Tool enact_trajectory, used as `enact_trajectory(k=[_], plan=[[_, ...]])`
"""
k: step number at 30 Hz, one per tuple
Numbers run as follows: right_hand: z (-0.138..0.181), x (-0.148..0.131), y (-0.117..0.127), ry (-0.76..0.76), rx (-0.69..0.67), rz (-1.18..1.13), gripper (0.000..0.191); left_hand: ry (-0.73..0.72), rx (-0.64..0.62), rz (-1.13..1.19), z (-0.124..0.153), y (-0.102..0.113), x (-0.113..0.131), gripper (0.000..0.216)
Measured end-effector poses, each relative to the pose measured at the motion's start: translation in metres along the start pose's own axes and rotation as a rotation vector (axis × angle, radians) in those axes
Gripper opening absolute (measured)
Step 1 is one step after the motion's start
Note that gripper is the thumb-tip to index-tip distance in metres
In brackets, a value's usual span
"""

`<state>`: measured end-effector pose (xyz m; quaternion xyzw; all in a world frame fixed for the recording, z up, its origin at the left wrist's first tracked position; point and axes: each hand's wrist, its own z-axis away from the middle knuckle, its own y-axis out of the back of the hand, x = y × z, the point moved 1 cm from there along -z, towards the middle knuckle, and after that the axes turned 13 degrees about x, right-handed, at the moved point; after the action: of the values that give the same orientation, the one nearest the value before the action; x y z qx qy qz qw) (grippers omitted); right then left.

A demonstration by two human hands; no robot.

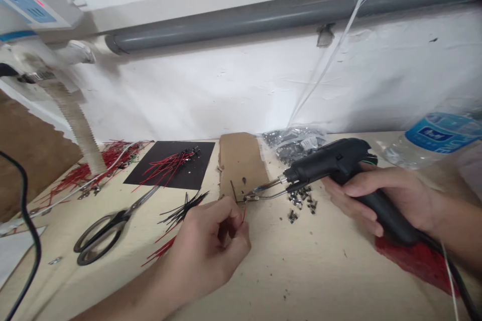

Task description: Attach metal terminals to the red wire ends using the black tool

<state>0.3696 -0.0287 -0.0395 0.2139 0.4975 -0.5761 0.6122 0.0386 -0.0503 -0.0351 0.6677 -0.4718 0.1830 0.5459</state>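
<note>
My right hand is wrapped round the grip of a black soldering gun, which points left. Its metal tip reaches a small component at the front edge of a brown cardboard piece. My left hand pinches a short red wire between thumb and forefinger, close below that component. The wire's end is by the tip; whether they touch I cannot tell. Left of this hand lie black wires and red wires, partly hidden behind it.
Scissors lie at left near a black sheet bearing red-wired parts. More red wires surround a ribbed hose. Loose small connectors and a plastic bag of parts sit behind the gun. A water bottle lies at right.
</note>
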Motion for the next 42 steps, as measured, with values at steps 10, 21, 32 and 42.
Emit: enact_trajectory(k=[10,21,32,42], plan=[[-0.0018,-0.0015,-0.0003,-0.006,0.004,-0.003,0.017,0.004,0.007,-0.005,0.0007,0.0001,-0.0008,0.015],[-0.0013,-0.0018,0.0001,0.023,0.027,0.011,0.018,0.002,0.024,-0.016,-0.0006,-0.0001,0.0014,0.017],[-0.0033,-0.0016,0.0021,0.036,0.026,0.008,0.019,0.0,0.02,-0.009,0.0017,-0.0003,-0.0006,0.016],[-0.0035,-0.0015,0.0015,0.045,0.016,0.024,0.018,0.011,0.001,-0.008,0.0012,0.0003,-0.0015,0.016]])
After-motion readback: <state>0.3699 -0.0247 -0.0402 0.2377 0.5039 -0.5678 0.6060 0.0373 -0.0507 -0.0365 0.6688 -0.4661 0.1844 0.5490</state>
